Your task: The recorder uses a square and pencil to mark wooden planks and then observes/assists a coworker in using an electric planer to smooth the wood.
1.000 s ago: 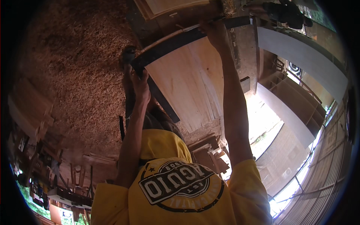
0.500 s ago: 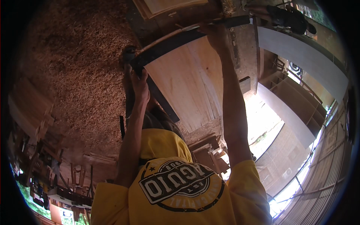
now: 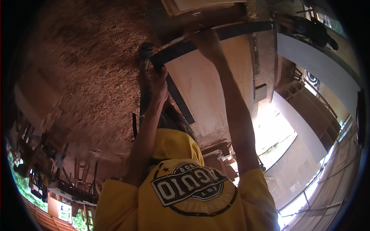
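A large dark L-shaped carpenter's square (image 3: pixel 175 51) lies on a pale wooden panel (image 3: pixel 200 84). One blade runs along the panel's far edge and sticks out past it at the right; the other comes down the left side toward me. My left hand (image 3: pixel 158 85) is closed on the left blade just below the corner, thumb on top. Over the long blade, at its far edge, lies my right hand (image 3: pixel 208 45) with its fingers bent together. Its fingertips are in shadow, and whatever they hold cannot be made out.
Wood shavings (image 3: pixel 96 73) cover the floor at the left. Stacked boards (image 3: pixel 38 102) lie far left. Beyond the panel is another board (image 3: pixel 192 5). White panels (image 3: pixel 308 57) and a shelved cabinet (image 3: pixel 308 104) stand at the right. A person (image 3: pixel 314 30) is at the far right.
My right hand has slid left along the long blade, toward the corner. The left hand keeps its place on the square. The whole view has shifted slightly.
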The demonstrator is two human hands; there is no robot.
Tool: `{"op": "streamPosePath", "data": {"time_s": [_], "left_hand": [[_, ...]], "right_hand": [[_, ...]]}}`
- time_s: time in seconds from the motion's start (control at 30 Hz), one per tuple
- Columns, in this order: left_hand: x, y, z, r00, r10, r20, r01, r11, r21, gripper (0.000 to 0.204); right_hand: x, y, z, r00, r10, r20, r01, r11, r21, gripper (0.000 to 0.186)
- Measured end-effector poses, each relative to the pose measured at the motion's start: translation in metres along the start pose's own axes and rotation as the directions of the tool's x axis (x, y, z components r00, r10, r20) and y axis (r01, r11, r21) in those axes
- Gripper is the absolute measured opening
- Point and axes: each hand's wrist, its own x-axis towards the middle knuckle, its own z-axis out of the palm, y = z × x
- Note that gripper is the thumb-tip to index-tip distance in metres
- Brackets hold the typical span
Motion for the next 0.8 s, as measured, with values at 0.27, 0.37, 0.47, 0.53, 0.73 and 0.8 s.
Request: {"op": "streamPosePath", "data": {"time_s": [0.27, 0.37, 0.47, 0.53, 0.73, 0.8], "left_hand": [[-0.002, 0.012, 0.01, 0.997, 0.062, 0.037, -0.058, 0.992, -0.111, 0.073], [-0.002, 0.013, 0.007, 0.999, 0.0, 0.047, 0.007, 0.988, -0.156, 0.068], [-0.003, 0.019, 0.012, 0.997, 0.065, 0.051, -0.056, 0.987, -0.153, 0.065], [-0.002, 0.022, 0.013, 0.994, 0.087, 0.068, -0.081, 0.992, -0.095, 0.064], [-0.008, 0.022, 0.016, 0.996, -0.081, 0.033, 0.085, 0.989, -0.124, 0.06], [-0.004, 0.016, 0.008, 0.996, -0.068, 0.052, 0.074, 0.988, -0.134, 0.06]], "right_hand": [[-0.004, -0.027, 0.041, 0.971, 0.163, 0.174, -0.168, 0.986, 0.016, 0.019], [-0.005, -0.03, 0.04, 0.969, 0.141, 0.2, -0.139, 0.99, -0.027, 0.02], [-0.007, -0.027, 0.031, 0.966, 0.156, 0.206, -0.143, 0.987, -0.073, 0.016], [-0.008, -0.021, 0.02, 0.973, 0.139, 0.184, -0.122, 0.987, -0.1, 0.013], [-0.008, 0.015, -0.026, 0.982, -0.148, 0.114, 0.174, 0.944, -0.279, 0.021], [-0.004, 0.019, -0.043, 0.959, -0.196, 0.204, 0.263, 0.883, -0.388, 0.011]]}}
